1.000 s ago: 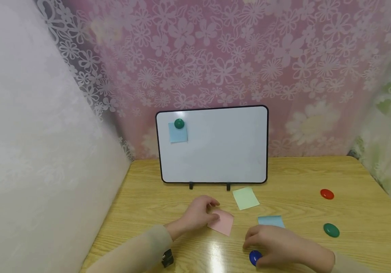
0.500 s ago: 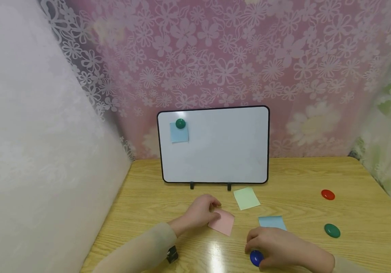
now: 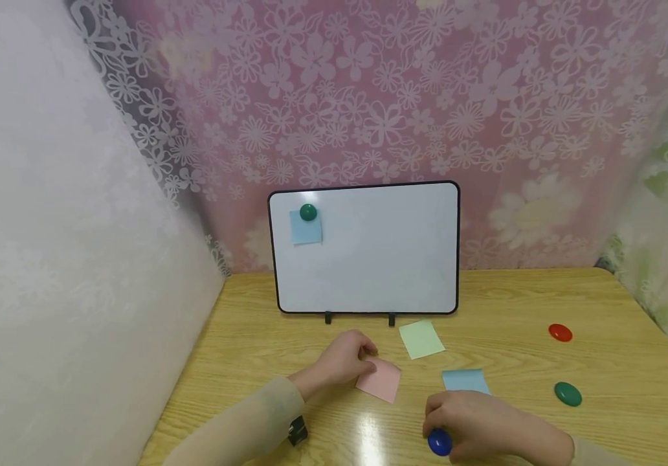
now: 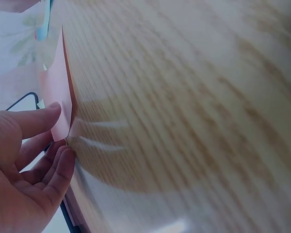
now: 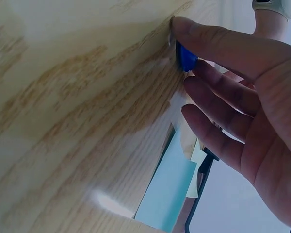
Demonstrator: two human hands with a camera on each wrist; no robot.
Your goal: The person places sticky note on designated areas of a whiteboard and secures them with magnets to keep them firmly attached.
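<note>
My left hand (image 3: 347, 359) pinches the near-left edge of a pink sticky note (image 3: 382, 382). In the left wrist view the thumb lies on the pink paper, with the other fingers curled below it. My right hand (image 3: 476, 421) holds a round blue magnet (image 3: 439, 442) between thumb and fingertips, close over the table. The right wrist view shows the magnet's blue edge (image 5: 186, 58) beside the thumb tip. Just beyond this hand lies a blue sticky note (image 3: 465, 380), its near part hidden by the knuckles. A pale green sticky note (image 3: 422, 340) lies farther back.
A black-framed whiteboard (image 3: 380, 252) stands at the back on small black feet. On its upper left, a green magnet (image 3: 308, 211) holds a light blue note (image 3: 306, 232). A red magnet (image 3: 560, 332) and another green magnet (image 3: 568, 393) lie at right on the wooden table (image 3: 241, 349).
The right fingers have closed round the blue magnet, which has shifted slightly to the right. The left hand stays on the pink note; the camera view has moved a little.
</note>
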